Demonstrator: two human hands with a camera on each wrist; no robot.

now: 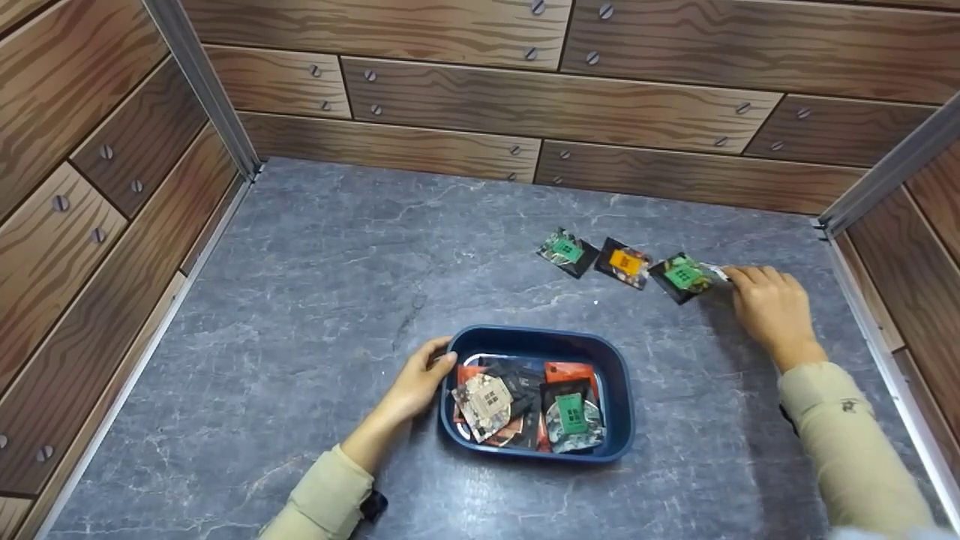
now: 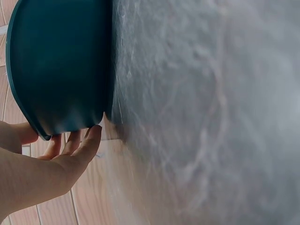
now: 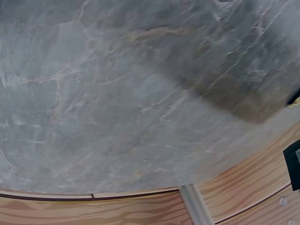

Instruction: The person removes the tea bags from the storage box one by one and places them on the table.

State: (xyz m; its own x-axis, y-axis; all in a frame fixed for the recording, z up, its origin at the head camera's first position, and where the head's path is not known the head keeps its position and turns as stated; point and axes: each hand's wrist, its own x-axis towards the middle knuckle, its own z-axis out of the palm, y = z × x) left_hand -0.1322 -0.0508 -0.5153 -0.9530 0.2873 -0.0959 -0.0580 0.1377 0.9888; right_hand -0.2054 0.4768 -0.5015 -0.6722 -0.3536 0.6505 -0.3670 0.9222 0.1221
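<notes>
My left hand (image 1: 421,379) grips the left wall of a dark blue plastic box (image 1: 628,405), thumb at the rim and fingers outside. In the left wrist view the left hand (image 2: 61,159) curls at the box's end wall (image 2: 61,65). Inside lie several small flat packets, among them a cream-labelled packet (image 1: 489,403) and a green-labelled packet (image 1: 571,416). At the right, my right hand (image 1: 774,304) pinches a small packet (image 1: 718,273), seen nearly edge-on. The right wrist view catches only a dark corner of this packet (image 3: 293,164); the hand is out of that view.
Beyond the box, a row of packets lies on the grey marbled tabletop (image 1: 337,300): a green-labelled packet (image 1: 568,252), an orange-labelled packet (image 1: 624,262) and another green-labelled packet (image 1: 681,277) beside the right hand. Wood-patterned walls (image 1: 450,90) enclose the back and sides.
</notes>
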